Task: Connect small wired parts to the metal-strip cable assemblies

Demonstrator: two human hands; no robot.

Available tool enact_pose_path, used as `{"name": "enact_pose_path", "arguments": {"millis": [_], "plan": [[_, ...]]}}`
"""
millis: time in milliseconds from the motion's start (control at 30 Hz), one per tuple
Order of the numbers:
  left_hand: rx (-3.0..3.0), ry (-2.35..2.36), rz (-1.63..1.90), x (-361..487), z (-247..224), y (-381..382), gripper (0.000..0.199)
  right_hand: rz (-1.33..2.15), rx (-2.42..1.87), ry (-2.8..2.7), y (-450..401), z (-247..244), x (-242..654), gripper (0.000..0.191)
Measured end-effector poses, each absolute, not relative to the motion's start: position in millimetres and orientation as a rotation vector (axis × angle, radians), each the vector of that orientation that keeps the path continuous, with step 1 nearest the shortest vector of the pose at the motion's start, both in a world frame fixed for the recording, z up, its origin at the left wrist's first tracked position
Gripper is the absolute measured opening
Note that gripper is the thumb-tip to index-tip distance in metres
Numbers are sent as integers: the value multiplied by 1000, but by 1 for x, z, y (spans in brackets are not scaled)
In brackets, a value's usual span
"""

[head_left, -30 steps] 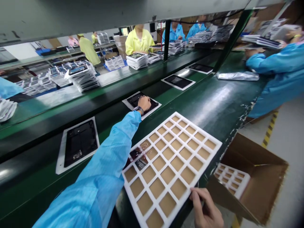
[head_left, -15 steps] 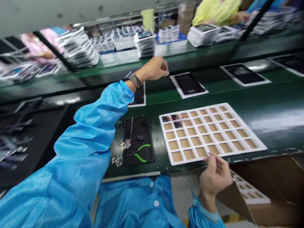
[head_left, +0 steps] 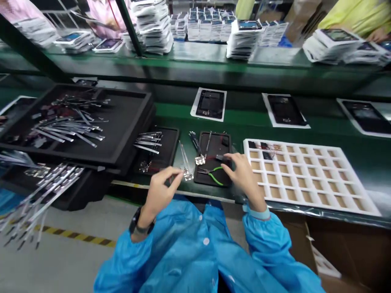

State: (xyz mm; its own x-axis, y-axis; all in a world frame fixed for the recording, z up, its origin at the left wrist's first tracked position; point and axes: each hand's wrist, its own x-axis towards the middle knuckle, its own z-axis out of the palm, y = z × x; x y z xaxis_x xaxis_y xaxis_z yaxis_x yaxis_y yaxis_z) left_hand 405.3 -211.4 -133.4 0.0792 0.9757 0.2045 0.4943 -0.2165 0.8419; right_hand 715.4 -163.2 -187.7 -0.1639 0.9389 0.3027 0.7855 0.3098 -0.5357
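My left hand (head_left: 163,189), with a dark watch at the wrist, is closed on a small dark part beside a metal piece with long silver strips (head_left: 187,173). My right hand (head_left: 241,171) pinches a small dark part over the right side of a black tray (head_left: 210,179). In that tray lie green-handled pliers (head_left: 216,176), a thin rod and a shiny metal part (head_left: 200,160). At the right, a white grid tray (head_left: 305,171) has dark parts with red wires in its upper left cells.
Black trays of silver strips (head_left: 125,142) are stacked at the left. Tablet-like panels (head_left: 210,104) lie behind my hands. Stacks of white-wrapped devices (head_left: 244,38) line the raised shelf, and people in pink and yellow sit beyond. A cardboard box (head_left: 339,244) stands lower right.
The view has swung left. My left hand has come back from the panels to the table's front edge. My right hand has moved from the grid tray to the black tray.
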Motion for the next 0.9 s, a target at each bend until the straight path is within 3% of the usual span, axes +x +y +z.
{"name": "enact_pose_path", "arguments": {"millis": [167,400,667,900], "plan": [[1662,1763,1074,348,-213,-258,20,325,-1540,-2126,-129,-191,729,31],[1922,1813,1227,327,-195,-230,15,236,-1835,-1874,-66,-198,753,26],[2435,1566,517,391,-194,-183,30,323,-1925,-1691,-51,-216,737,11],[2517,1601,536,418,-218,-190,24,453,-1858,-1673,-51,-217,742,17]]}}
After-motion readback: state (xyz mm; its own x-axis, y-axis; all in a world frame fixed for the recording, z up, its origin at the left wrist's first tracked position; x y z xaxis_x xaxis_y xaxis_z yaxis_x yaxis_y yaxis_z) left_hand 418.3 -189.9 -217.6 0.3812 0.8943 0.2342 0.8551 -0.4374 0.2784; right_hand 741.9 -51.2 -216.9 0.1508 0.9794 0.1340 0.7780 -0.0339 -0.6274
